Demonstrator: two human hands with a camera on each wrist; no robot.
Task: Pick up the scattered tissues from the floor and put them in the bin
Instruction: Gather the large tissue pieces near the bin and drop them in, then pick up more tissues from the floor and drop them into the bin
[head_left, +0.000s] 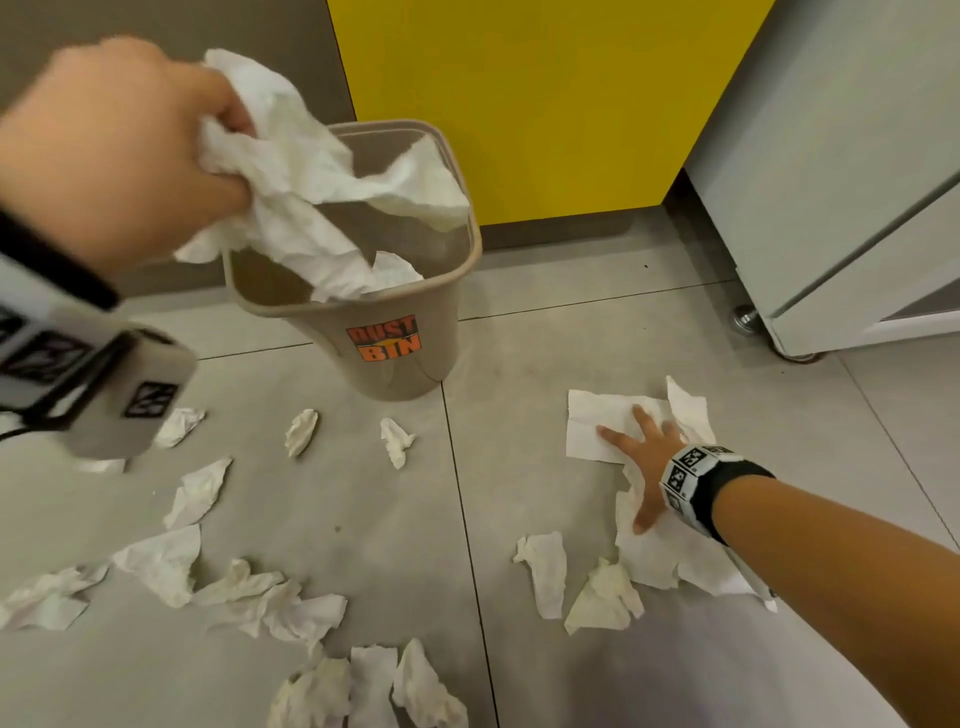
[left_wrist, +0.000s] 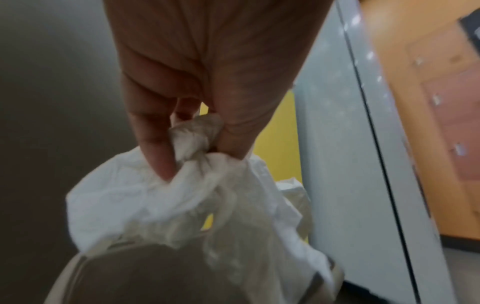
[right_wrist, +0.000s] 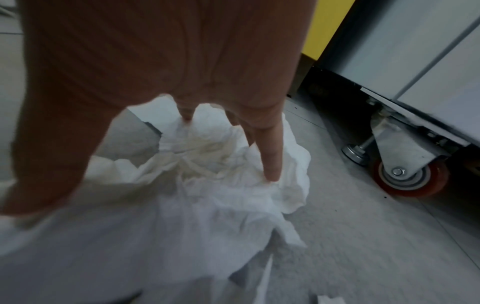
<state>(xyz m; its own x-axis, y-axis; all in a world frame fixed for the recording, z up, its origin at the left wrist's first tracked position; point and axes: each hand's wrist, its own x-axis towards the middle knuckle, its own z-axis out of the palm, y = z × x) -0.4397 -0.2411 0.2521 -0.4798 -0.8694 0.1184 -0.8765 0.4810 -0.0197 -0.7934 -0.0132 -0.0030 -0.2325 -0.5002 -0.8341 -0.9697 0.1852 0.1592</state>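
Note:
My left hand (head_left: 156, 156) grips a big bunch of white tissues (head_left: 317, 176) and holds it over the mouth of the beige bin (head_left: 395, 338) labelled DUST BIN; the bunch hangs partly inside the rim. The left wrist view shows the fingers (left_wrist: 158, 148) curled round the bunch of tissues (left_wrist: 182, 201) above the bin (left_wrist: 103, 273). My right hand (head_left: 641, 457) lies spread with straight fingers on flat white tissues (head_left: 597, 421) on the floor at the right. In the right wrist view a finger (right_wrist: 270, 152) presses into the crumpled tissues (right_wrist: 207, 185). Several crumpled tissues (head_left: 197, 491) lie scattered over the grey floor.
A yellow panel (head_left: 519, 104) stands behind the bin. A grey cabinet (head_left: 841, 182) on castors stands at the right, with its red wheel (right_wrist: 407, 176) close to my right hand. More tissues (head_left: 374, 686) lie near the bottom edge of the head view.

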